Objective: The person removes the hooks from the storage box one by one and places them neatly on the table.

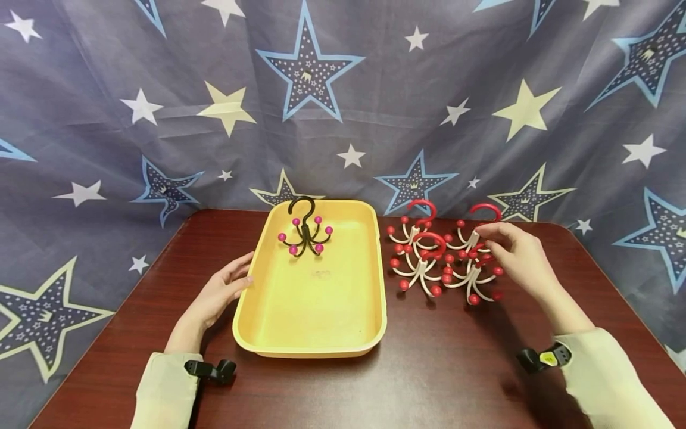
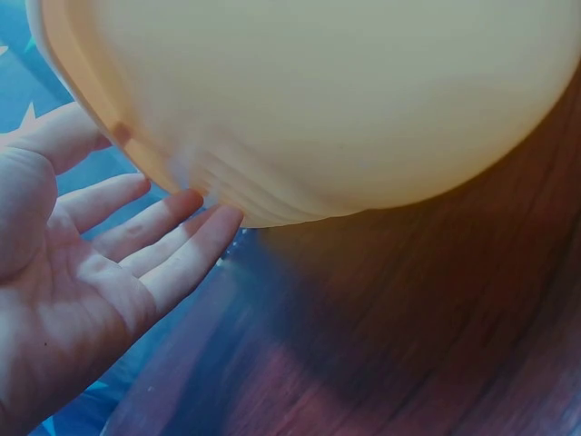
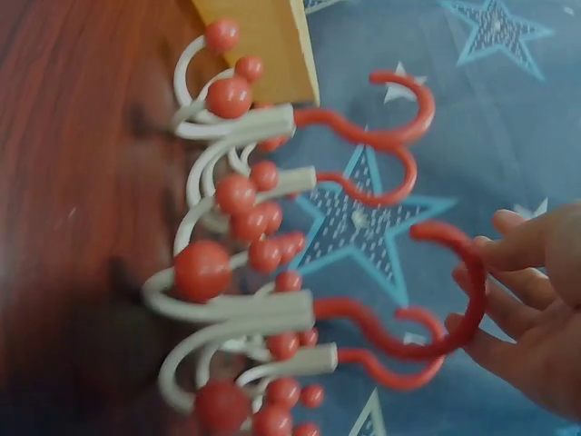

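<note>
A hanger (image 1: 474, 274) with a red hook, white arms and red ball tips stands at the front right of a group of similar hangers. My right hand (image 1: 517, 253) reaches to its red hook (image 3: 474, 300), thumb and fingers spread apart around the curve at the fingertips. To the left is a yellow tray (image 1: 246, 325) holding one black hanger (image 1: 306, 232) with pink ball tips, near its far end. My left hand (image 1: 217, 295) lies along the tray's left side, thumb near the rim and fingers extended against the outer wall (image 2: 300, 195).
Three more red-hooked hangers crowd close beside it: front left (image 1: 421, 269), back left (image 1: 414, 233) and back right (image 1: 473, 239). Their arms overlap. All stand on a dark brown table (image 1: 439, 363). A star-patterned curtain (image 1: 348, 128) hangs behind the table's far edge.
</note>
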Action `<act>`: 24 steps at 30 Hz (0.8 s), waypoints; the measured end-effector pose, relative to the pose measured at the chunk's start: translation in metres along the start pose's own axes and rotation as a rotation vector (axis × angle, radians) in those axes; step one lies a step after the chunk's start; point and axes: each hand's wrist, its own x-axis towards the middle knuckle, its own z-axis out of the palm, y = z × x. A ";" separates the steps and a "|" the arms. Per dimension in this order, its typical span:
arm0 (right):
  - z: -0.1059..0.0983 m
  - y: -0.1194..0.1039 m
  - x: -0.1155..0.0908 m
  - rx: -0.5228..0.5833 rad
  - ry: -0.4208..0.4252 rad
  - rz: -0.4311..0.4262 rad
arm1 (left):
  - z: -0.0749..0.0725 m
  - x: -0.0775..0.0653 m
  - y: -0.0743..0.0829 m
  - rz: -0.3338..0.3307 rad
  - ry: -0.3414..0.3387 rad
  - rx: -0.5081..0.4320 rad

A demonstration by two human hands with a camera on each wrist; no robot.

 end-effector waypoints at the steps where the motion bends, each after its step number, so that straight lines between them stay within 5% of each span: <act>1: 0.001 -0.004 0.002 0.005 0.000 -0.001 | 0.000 0.000 0.000 0.001 0.000 0.001; 12: 0.035 -0.056 0.039 0.104 -0.049 -0.105 | -0.001 -0.001 0.000 -0.007 0.011 0.004; 24: 0.090 -0.104 0.074 0.254 -0.168 -0.093 | 0.000 0.000 -0.001 -0.004 0.008 0.010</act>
